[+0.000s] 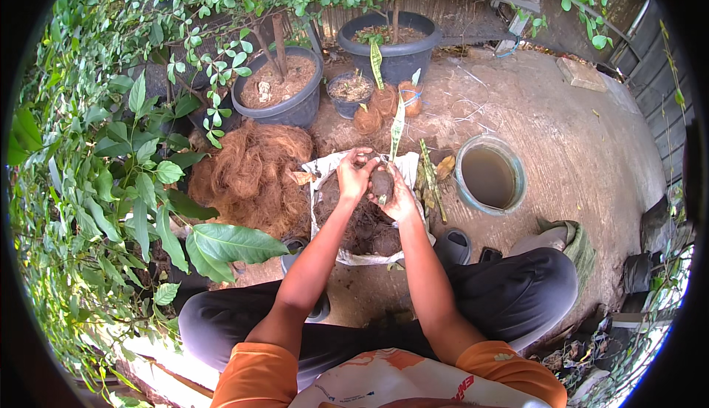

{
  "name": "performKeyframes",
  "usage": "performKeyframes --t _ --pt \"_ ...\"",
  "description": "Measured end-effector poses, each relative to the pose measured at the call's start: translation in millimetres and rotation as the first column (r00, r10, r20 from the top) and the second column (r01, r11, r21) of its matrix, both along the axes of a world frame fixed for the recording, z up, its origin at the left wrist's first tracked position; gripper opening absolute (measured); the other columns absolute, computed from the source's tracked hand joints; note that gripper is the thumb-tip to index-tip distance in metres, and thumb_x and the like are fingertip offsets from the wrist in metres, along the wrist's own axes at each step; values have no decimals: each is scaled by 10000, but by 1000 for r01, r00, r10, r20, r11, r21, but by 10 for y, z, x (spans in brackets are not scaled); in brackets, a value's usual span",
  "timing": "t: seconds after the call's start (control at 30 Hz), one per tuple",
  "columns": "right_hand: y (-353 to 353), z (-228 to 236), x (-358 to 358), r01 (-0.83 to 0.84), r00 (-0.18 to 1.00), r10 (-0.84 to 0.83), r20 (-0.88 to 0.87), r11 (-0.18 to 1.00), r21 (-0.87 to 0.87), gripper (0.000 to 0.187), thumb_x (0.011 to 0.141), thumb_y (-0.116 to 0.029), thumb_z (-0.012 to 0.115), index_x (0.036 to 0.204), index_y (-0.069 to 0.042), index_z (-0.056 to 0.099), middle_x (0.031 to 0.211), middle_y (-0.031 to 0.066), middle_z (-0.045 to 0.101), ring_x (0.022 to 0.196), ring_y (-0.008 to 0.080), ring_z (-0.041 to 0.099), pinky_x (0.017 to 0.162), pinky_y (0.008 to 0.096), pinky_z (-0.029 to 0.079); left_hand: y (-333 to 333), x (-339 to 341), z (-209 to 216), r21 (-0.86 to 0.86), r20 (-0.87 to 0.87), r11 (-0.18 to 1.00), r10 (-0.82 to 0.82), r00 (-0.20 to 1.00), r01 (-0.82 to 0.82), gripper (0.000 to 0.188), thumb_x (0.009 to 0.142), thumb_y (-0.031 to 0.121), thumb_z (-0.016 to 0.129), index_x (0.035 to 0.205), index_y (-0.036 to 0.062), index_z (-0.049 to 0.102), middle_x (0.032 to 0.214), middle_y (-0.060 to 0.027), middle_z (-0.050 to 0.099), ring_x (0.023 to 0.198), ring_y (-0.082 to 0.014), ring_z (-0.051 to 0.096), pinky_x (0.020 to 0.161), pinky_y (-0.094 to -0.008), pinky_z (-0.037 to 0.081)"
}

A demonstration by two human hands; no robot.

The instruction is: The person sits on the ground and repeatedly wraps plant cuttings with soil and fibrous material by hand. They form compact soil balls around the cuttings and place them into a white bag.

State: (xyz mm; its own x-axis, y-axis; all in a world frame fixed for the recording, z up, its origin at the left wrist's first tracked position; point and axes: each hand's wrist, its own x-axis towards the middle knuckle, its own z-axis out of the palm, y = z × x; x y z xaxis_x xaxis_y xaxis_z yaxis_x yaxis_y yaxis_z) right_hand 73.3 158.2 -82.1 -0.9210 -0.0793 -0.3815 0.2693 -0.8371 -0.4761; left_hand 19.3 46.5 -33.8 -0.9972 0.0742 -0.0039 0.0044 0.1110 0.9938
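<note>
Above a white sack (408,163) of dark soil (354,225), both my hands are round a ball of dark soil (382,184). A snake plant leaf (397,129), green with pale edges, stands up from behind the ball. My right hand (400,200) cups the ball from the right, its fingers curled around it. From the left, my left hand (353,177) bends its fingers and thumb against the ball's upper left side; the exact contact is partly hidden. Left of the sack lies a heap of brown coconut fibre (251,175).
Fibre-wrapped snake plant cuttings (384,101) stand beyond the sack, by a small black pot (349,89). Larger pots (295,105) hold shrubs. On the right are cut green stems (430,175) and a round basin of murky water (487,177). Broad leaves (236,242) reach in from the left.
</note>
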Motion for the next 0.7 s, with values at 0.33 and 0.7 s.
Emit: performKeyframes --t 0.33,0.7 --pt "-72 70 25 7 999 -7 32 1000 4 359 915 -472 591 1069 -150 553 898 49 642 805 192 636 614 371 504 -83 -134 -173 -166 -130 986 -12 991 -10 283 786 97 765 1038 52 646 882 -71 608 530 -116 581 362 -280 428" --pt "-71 29 76 8 999 -7 45 1000 -10 380 903 -466 615 1077 -139 529 867 54 636 777 204 650 610 383 525 -61 -226 -335 -307 -257 948 -1 966 -81 313 748 124 790 1037 82 675 797 -71 654 698 -154 626 625 -336 497"
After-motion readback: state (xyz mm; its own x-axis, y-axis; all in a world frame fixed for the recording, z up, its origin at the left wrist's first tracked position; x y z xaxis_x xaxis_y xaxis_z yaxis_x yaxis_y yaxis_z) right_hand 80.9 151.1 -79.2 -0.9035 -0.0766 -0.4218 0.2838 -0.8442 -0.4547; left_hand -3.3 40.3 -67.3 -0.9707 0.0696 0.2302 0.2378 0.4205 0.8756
